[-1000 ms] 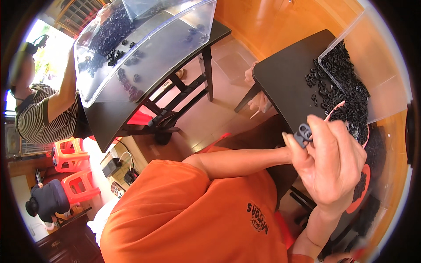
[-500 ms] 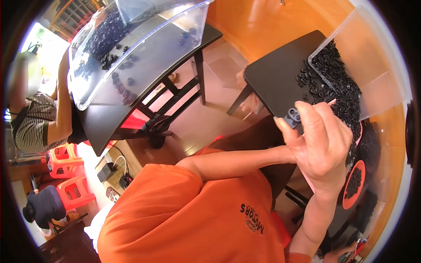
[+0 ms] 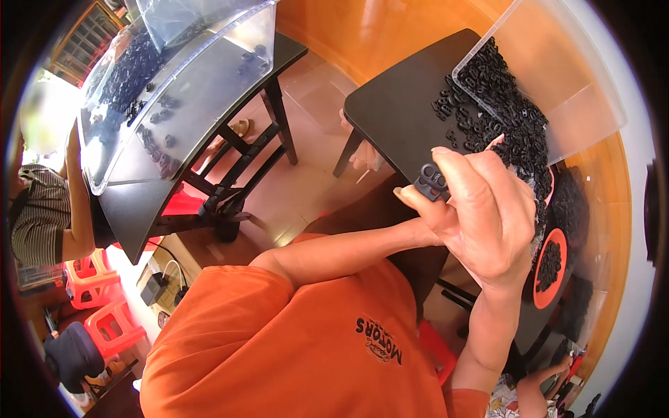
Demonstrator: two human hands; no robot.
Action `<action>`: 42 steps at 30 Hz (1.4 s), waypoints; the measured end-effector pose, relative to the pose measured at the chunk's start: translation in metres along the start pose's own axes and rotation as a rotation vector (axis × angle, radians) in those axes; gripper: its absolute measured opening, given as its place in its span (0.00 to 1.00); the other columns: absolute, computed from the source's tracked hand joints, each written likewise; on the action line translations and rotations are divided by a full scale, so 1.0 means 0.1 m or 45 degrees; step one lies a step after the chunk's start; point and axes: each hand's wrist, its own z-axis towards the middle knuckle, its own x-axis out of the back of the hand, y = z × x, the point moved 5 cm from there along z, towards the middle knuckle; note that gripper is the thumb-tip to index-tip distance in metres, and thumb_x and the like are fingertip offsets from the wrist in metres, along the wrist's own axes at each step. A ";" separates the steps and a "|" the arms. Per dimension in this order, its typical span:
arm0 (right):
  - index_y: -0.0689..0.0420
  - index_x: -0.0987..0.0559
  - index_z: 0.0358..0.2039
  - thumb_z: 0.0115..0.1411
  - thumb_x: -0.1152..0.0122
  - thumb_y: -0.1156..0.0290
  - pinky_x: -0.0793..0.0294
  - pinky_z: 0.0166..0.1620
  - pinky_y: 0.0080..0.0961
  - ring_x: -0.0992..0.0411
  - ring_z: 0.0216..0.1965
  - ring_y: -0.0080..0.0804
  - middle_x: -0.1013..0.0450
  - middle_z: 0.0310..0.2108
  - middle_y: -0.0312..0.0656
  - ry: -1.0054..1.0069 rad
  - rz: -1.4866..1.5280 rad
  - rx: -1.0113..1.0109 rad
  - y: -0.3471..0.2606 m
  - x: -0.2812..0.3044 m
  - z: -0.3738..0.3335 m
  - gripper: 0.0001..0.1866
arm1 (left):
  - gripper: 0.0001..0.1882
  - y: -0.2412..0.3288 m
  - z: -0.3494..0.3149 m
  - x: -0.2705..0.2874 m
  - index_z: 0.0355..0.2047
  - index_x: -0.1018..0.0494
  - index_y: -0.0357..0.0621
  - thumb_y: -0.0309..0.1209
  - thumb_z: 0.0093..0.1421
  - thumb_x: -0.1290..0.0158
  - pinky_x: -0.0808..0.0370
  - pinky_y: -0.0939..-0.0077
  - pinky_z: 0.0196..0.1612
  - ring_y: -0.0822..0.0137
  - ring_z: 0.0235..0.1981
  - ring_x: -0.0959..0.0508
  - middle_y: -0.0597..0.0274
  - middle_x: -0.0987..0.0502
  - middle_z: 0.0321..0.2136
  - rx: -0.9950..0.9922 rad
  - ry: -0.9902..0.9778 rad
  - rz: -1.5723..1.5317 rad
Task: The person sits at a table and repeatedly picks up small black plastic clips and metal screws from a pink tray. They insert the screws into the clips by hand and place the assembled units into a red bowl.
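Note:
My right hand (image 3: 491, 216) is raised in front of the small dark table, closed in a pinch. Between its thumb and index finger is a small black plastic cord lock (image 3: 431, 182) with a round loop at its top. My left forearm (image 3: 355, 255) reaches across from the left, and its wrist passes behind my right hand. That hides my left hand almost wholly; a fingertip (image 3: 497, 140) showing past the right knuckles may belong to it. Beyond my hands, many similar black pieces (image 3: 512, 90) spill from a tipped clear plastic bin (image 3: 582, 87) onto the dark tabletop (image 3: 401, 104).
An orange-red dish (image 3: 538, 299) of black pieces stands at the right. On the left, a second dark table (image 3: 132, 209) carries a large clear bin (image 3: 230, 66) with more pieces. A person in a striped top (image 3: 42, 209) sits beside it. Red stools (image 3: 115, 327) stand lower left.
The view has shifted, so the tables and bins appear farther left and higher. The cord lock has turned in my right hand's pinch and shows a different side. My right hand keeps its grip.

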 end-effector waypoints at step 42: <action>0.63 0.27 0.42 0.47 0.29 0.61 0.27 0.22 0.23 0.30 0.20 0.29 0.34 0.24 0.37 -0.185 -0.212 -0.446 0.50 0.48 -1.23 0.26 | 0.10 0.39 0.06 -0.09 0.27 0.26 0.37 0.28 0.57 0.55 0.44 0.85 0.23 0.82 0.20 0.40 0.74 0.34 0.18 0.209 0.036 0.574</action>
